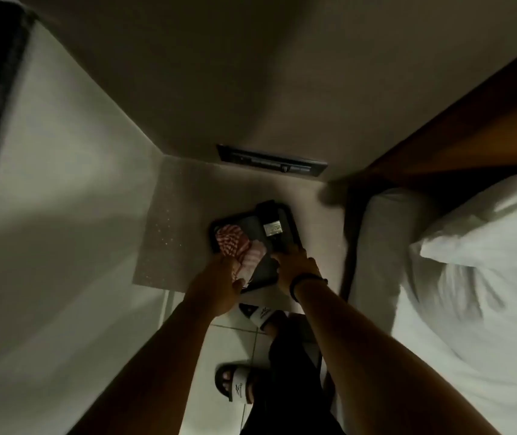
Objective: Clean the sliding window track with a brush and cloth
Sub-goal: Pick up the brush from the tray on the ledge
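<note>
1. The black tray (294, 233) sits on a small speckled tabletop (163, 233) in the corner beside the bed (470, 277), near the tabletop's front right corner; in it lie the striped cloth (235, 243) on the left and a dark brush-like tool (271, 227) on the right.
2. The tool's long axis runs from the tray's far edge toward the person, its labelled part pointing away.
3. The right hand (294, 265) is closed over the tool's near end; the left hand (219, 277) rests on the cloth's near edge, fingers curled, though whether it grips cannot be told.
4. To do the pickup well, the person likely should lift the tool along its axis, clear of the tray rim, and gather the cloth fully so none trails.
</note>
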